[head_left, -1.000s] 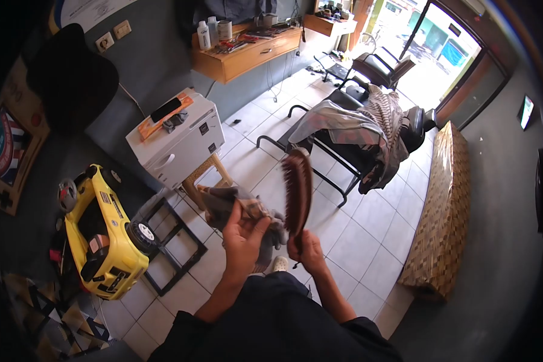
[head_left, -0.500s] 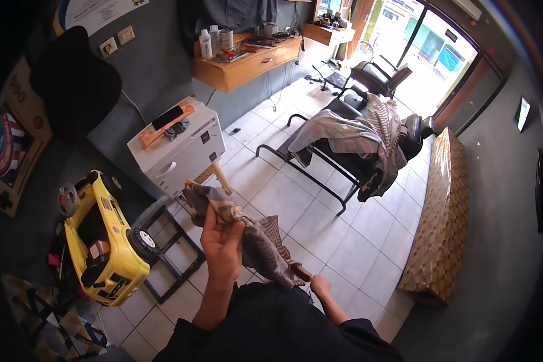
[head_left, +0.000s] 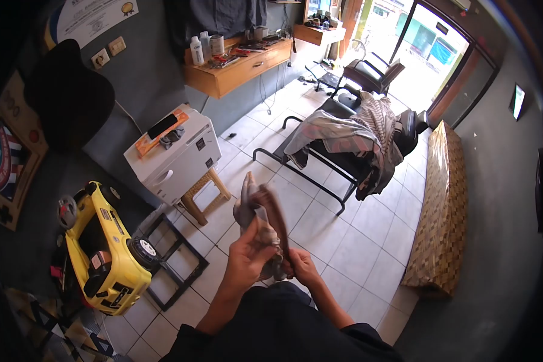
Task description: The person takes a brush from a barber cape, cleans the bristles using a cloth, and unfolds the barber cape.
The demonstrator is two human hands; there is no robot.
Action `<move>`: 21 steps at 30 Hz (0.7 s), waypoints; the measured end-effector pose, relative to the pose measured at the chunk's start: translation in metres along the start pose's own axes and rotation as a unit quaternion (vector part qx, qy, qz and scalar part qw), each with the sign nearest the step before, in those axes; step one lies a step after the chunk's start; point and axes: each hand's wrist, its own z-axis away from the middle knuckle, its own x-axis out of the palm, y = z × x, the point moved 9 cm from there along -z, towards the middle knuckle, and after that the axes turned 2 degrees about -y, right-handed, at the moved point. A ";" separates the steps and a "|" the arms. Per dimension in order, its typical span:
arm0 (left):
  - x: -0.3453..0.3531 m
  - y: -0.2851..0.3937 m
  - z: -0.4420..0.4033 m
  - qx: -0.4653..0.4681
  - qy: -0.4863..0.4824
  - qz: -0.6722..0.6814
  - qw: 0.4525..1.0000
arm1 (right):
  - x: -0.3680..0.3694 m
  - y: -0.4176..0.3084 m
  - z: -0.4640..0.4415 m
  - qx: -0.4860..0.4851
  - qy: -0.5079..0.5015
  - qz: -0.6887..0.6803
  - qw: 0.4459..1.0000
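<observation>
In front of my body, my left hand (head_left: 247, 250) pinches a bunched grey-brown cloth (head_left: 242, 211) between thumb and fingers. My right hand (head_left: 303, 265) is closed around the lower end of a long brown handled tool (head_left: 276, 214). Blurred by motion, the tool rises beside the cloth, and its exact kind cannot be made out. Both hands are close together, and part of the cloth hangs between them.
A reclining black chair (head_left: 338, 107) with draped cloths (head_left: 344, 136) stands ahead. At left are a white cabinet (head_left: 181, 160), a wooden stool (head_left: 193, 208), a yellow toy car (head_left: 111, 253) and a black frame (head_left: 181, 295). A long woven box (head_left: 437, 229) lies along the right wall.
My right hand has moved up and left toward my left hand, bringing the brown tool upright beside the cloth. My left hand has shifted slightly right and down, and the cloth is more bunched.
</observation>
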 end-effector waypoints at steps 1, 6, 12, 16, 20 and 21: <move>-0.006 0.000 0.001 -0.003 0.011 0.041 0.999 | -0.013 0.016 -0.003 0.025 0.003 0.051 0.998; -0.020 0.024 0.001 0.032 0.025 0.118 0.992 | -0.138 0.151 0.041 0.259 0.099 0.631 0.725; -0.024 0.044 0.006 0.091 0.031 0.116 0.989 | -0.204 0.178 0.106 0.431 0.193 0.572 0.671; -0.014 0.018 0.000 0.038 0.024 0.144 0.989 | -0.170 0.114 0.054 0.097 0.233 0.331 0.909; 0.005 0.002 -0.001 -0.015 -0.009 0.165 0.986 | -0.026 -0.023 0.021 -0.031 0.104 -0.067 0.992; 0.008 0.000 -0.001 -0.019 -0.015 0.168 0.985 | -0.007 -0.038 0.019 -0.060 0.083 -0.086 0.991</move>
